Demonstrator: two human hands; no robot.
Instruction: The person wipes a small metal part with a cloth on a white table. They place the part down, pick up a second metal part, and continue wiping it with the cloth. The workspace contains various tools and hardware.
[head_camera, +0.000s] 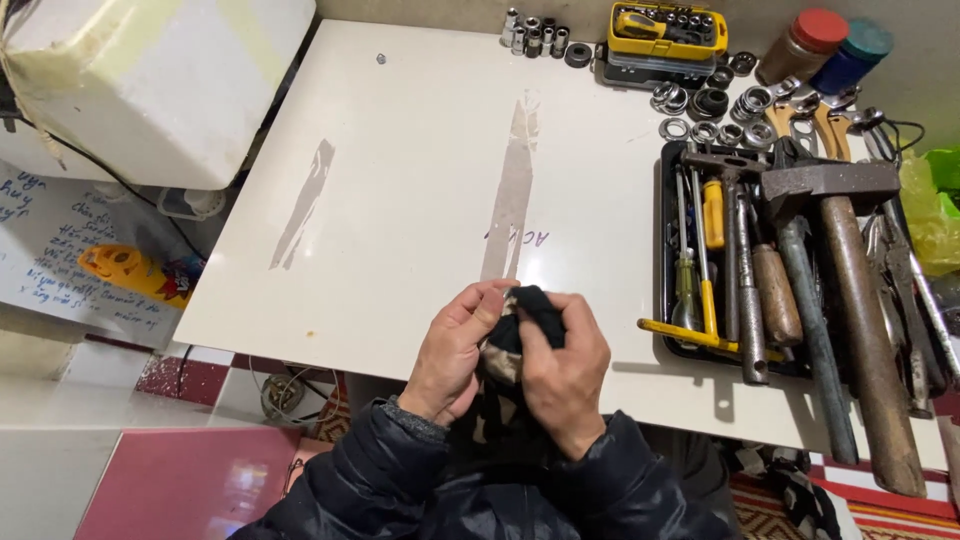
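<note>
Both my hands are together at the near edge of a white table (400, 200). My left hand (455, 350) and my right hand (570, 370) are both closed around a dark, camouflage-patterned piece of cloth (515, 325) bunched between them. The cloth's black top sticks up above my fingers and its lower end hangs down between my wrists. Anything that may be wrapped inside the cloth is hidden. Dark padded jacket sleeves cover both my arms.
A black tray (668, 250) at the right holds screwdrivers, hammers (850, 260) and pliers. Behind it lie metal rings and bearings (710, 120), sockets (535, 38), a yellow bit case (667, 30) and two jars (810, 45). A white tank (150, 80) stands at the left.
</note>
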